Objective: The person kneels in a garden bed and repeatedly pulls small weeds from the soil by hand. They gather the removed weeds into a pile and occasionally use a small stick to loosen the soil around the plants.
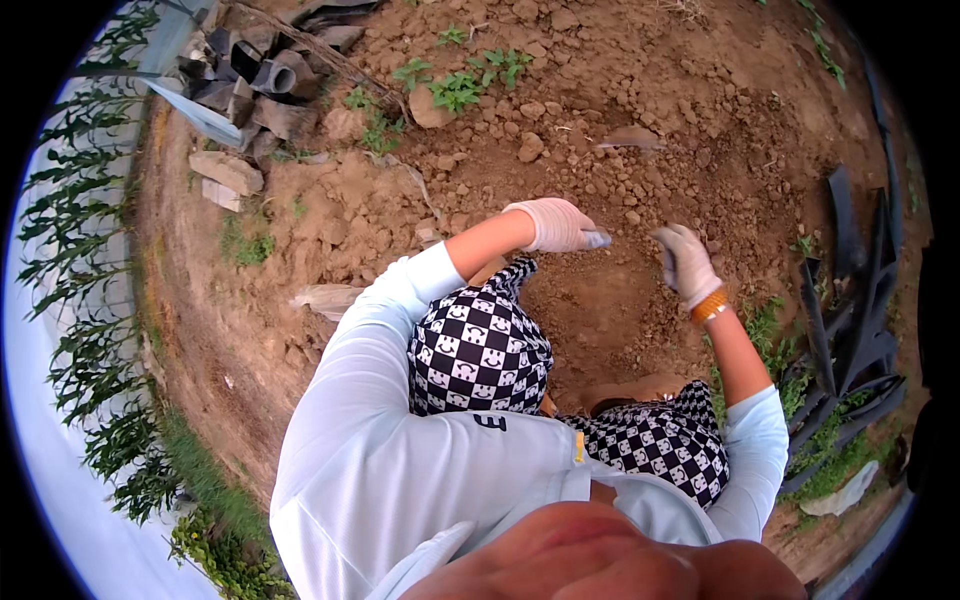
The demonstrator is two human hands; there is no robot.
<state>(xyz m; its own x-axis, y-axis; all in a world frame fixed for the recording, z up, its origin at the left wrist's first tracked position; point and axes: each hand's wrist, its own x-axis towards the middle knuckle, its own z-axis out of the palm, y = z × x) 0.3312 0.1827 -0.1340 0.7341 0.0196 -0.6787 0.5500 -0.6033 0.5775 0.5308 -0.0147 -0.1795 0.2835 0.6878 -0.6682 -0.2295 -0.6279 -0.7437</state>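
Note:
My left hand (561, 226), in a pale ribbed glove with bluish fingertips, reaches over the soil just beyond my knee. Its fingers point right and lie close together; their undersides are hidden. Across a short gap, my right hand (684, 264) hangs in a pale glove, slightly blurred, fingers bent and apart, with nothing visible between them. An orange band (709, 304) circles that wrist. Loose brown soil (600, 300) with clods lies below and between the hands. Farther out, a blurred, pale flat thing (631, 139) shows over the clods; what it is, I cannot tell.
My checkered trouser knees (480, 349) are bent close behind the hands. Green weeds (457, 91) and a large clod (429, 106) are ahead. Broken blocks and pipe pieces (279, 78) are heaped at upper left. Black plastic strips (847, 322) lie at right; leafy plants (82, 225) line the left.

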